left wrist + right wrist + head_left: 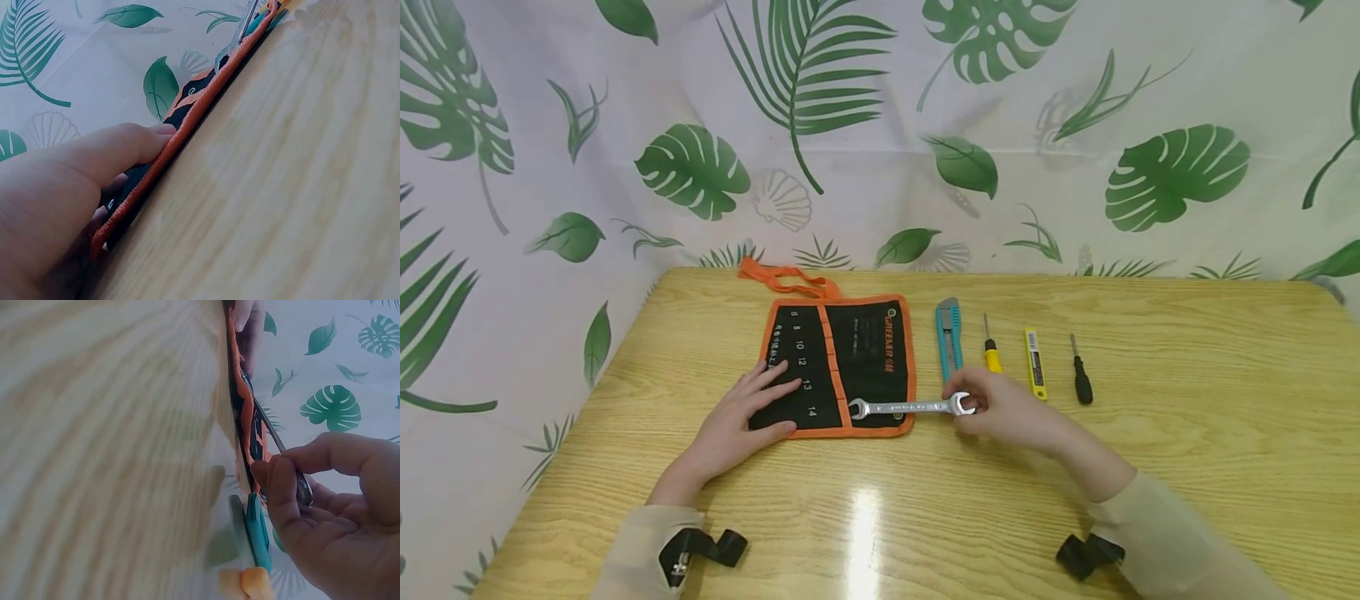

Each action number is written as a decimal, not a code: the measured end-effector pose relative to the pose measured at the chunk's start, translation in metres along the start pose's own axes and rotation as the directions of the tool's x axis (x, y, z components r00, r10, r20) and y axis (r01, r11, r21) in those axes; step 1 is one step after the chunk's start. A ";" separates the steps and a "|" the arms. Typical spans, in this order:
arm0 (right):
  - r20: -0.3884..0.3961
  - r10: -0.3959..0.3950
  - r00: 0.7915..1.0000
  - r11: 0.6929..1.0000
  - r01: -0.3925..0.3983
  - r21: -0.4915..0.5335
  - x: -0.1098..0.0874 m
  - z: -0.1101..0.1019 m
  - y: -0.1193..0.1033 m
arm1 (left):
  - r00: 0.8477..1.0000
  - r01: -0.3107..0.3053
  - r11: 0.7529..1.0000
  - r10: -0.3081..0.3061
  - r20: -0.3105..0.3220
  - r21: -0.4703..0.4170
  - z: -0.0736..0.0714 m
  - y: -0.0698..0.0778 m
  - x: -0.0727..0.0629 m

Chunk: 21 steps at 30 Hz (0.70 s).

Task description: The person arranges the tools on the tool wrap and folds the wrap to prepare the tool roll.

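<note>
While hands (1000,412) touch pouch (868,375) and wrench (913,407), black screwdriver (1082,387), head view only

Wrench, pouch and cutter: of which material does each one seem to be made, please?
Wrench: metal, probably steel, with a polished finish; it is silvery with bright highlights.
Pouch: matte black fabric, likely synthetic, with orange cloth edging; the left wrist view shows the edging's ribbed texture.
Cutter: teal casing probably plastic, from its even colour; painted metal is possible.
</note>
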State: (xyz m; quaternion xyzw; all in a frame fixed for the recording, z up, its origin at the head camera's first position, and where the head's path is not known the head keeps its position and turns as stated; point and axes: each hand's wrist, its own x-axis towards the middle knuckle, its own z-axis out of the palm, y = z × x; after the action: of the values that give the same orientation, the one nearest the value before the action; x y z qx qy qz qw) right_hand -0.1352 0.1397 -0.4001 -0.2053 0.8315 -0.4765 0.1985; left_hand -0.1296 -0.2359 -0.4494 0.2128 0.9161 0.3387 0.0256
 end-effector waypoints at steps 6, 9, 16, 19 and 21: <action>-0.028 -0.061 0.998 0.976 0.054 -0.211 0.002 -0.002 -0.002 | 1.000 0.003 1.000 -0.003 0.005 0.000 -0.001 0.001 0.000; -0.024 -0.067 0.997 0.966 0.058 -0.250 0.003 -0.003 -0.004 | 1.000 0.002 1.000 -0.002 0.005 -0.001 -0.002 0.002 0.000; -0.021 -0.088 0.996 0.961 0.079 -0.266 0.006 0.000 -0.007 | 1.000 0.006 1.000 -0.006 0.011 -0.002 -0.004 0.003 0.001; -0.015 -0.094 0.995 0.958 0.086 -0.273 0.006 0.001 -0.008 | 1.000 0.005 1.000 -0.005 0.013 0.001 -0.005 0.004 0.001; -0.005 -0.099 0.995 0.955 0.093 -0.280 0.006 0.002 -0.009 | 1.000 0.006 1.000 -0.006 0.014 0.001 -0.005 0.004 0.001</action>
State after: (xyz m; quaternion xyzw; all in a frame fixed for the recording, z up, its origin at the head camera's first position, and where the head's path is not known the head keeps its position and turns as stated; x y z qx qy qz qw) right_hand -0.1384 0.1308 -0.3934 -0.2667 0.8813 -0.3655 0.1361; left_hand -0.1304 -0.2357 -0.4431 0.2124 0.9168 0.3365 0.0328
